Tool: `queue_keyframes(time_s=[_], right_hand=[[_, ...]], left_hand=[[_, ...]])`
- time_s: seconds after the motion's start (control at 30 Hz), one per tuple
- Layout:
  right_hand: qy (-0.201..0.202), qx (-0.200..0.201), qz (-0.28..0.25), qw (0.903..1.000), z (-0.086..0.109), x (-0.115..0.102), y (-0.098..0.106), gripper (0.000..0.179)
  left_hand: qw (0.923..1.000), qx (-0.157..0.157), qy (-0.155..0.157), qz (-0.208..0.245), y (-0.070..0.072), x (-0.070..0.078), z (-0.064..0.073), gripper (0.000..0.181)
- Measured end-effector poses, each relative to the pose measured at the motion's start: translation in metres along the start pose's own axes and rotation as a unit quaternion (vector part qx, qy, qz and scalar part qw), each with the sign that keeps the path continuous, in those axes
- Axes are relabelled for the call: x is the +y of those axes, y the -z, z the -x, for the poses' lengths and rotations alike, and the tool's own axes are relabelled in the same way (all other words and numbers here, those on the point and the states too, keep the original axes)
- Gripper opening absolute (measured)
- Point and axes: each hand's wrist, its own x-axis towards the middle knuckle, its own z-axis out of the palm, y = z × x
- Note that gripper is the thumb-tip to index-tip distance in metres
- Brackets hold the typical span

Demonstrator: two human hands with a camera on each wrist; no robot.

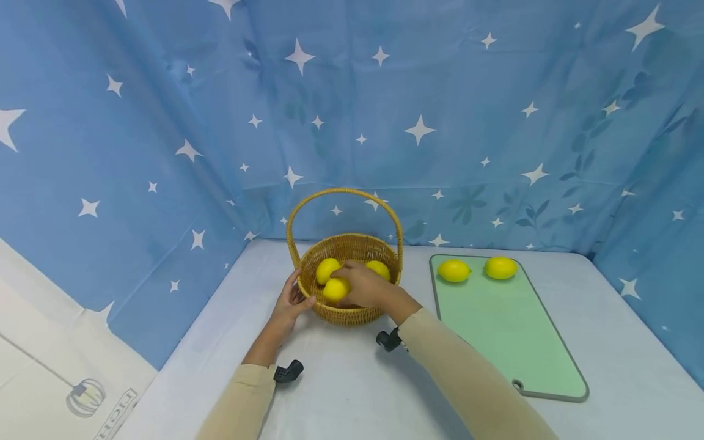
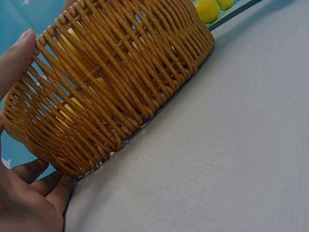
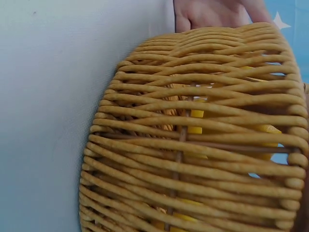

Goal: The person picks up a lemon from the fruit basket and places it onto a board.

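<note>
Handle (image 1: 343, 190) arching over basket (image 1: 346, 316), hindering entry from above. Right hand (image 1: 363, 285) filling basket's middle, left hand (image 1: 287, 307) blocking its left side. Right sleeve (image 1: 467, 376) slanting across front approach to board (image 1: 506, 330). Narrow strip of table (image 1: 416, 269) running between basket and board. Two lemons (image 1: 501, 267) occupying board's far end, bare surface stretching nearer. Curtain (image 1: 462, 153) closing off back.

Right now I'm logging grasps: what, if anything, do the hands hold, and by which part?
The left hand holds the basket by its left side, thumb at the rim; the right hand seems to grip the front lemon by its far side.
</note>
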Motion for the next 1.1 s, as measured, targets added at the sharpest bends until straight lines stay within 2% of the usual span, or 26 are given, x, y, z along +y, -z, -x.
queue_keyframes(time_s=[0.2, 0.3, 0.43, 0.67, 0.87, 1.1], right_hand=[[-0.008, 0.021, -0.028, 0.9994, 0.01, 0.005, 0.004, 0.065], [-0.011, 0.033, -0.038, 0.9987, 0.017, 0.009, 0.008, 0.065], [-0.011, 0.048, -0.034, 0.9982, 0.025, 0.012, 0.011, 0.066], [-0.016, 0.075, -0.045, 0.9961, 0.04, 0.019, 0.018, 0.065], [-0.035, 0.085, -0.048, 0.9946, 0.05, 0.025, 0.023, 0.064], [-0.034, 0.098, -0.056, 0.9931, 0.061, 0.028, 0.031, 0.067]], left_hand=[[0.9999, -0.011, 0.008, 0.006, -0.001, 0.003, 0.001, 0.085], [0.9997, -0.018, 0.015, 0.007, -0.004, 0.014, 0.006, 0.087], [0.9997, -0.015, 0.021, 0.003, -0.006, 0.02, 0.008, 0.086], [0.9998, -0.011, 0.013, 0.008, -0.002, 0.001, -0.001, 0.084], [0.9999, -0.007, 0.007, -0.005, -0.002, -0.001, 0.0, 0.086], [1.0, 0.001, 0.009, 0.0, 0.001, 0.0, -0.002, 0.084]])
